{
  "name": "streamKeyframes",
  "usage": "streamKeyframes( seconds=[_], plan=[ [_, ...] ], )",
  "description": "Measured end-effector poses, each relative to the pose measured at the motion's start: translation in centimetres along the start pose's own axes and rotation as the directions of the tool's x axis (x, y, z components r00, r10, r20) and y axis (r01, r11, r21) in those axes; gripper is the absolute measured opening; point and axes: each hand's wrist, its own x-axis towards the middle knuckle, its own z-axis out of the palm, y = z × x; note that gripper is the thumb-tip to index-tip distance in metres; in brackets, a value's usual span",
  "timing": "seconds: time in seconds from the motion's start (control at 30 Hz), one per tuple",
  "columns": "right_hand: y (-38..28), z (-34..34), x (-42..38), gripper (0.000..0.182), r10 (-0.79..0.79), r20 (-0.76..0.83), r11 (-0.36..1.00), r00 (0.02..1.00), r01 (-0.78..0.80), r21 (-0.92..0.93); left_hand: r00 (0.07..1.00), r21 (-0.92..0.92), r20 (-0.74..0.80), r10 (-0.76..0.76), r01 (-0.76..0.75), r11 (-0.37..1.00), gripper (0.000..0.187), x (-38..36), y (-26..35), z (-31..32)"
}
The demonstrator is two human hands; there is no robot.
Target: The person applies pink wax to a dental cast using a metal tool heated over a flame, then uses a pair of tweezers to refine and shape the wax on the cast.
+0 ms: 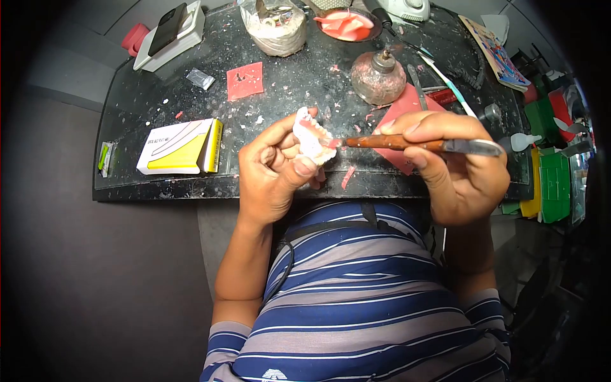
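My left hand (267, 170) is closed round a white dental plaster model (307, 148) with teeth and pink wax along its ridge, held above the front of the bench. In my right hand (463, 175) is a wax knife (407, 143) with a brown wooden handle, gripped like a pen. Its tip points left and meets the pink wax at the model's right side; the exact contact is hard to make out. A small pink wax strip (347, 177) lies on the bench just below the model.
A glass spirit lamp (378, 79) stands behind my right hand, beside a pink wax sheet (398, 121). Further back are a bowl of pink wax (347, 25) and a plastic bag (273, 28). Leftward lie a yellow-white box (180, 148) and a pink wax square (245, 81).
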Motion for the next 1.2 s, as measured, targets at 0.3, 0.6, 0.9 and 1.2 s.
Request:
streamKeyframes(
  seconds=[0.3,0.6,0.9,1.2],
  plan=[
    [0.3,0.2,-0.3,0.016,-0.013,0.073,0.999,0.997,0.009,0.047,0.998,0.151,0.051,-0.039,0.031,0.988,0.096,0.2,0.4,-0.2],
    [2.0,-3.8,0.5,0.014,0.153,-0.417,0.988,0.896,-0.133,0.077,0.973,-0.297,-0.043,-0.227,0.204,0.933,0.111,1.1,0.9,-0.4],
    [4.1,-7.1,-1.3,0.026,0.789,-0.114,0.612,0.604,-0.79,0.049,0.986,-0.366,0.013,-0.168,0.161,0.917,0.107,1.0,0.4,-1.1],
    [3.8,-4.9,-1.5,0.021,0.693,-0.15,0.605,0.705,-0.682,-0.41,0.996,0.062,-0.081,-0.042,0.047,0.997,0.102,-0.1,-0.5,-0.2]
  ],
)
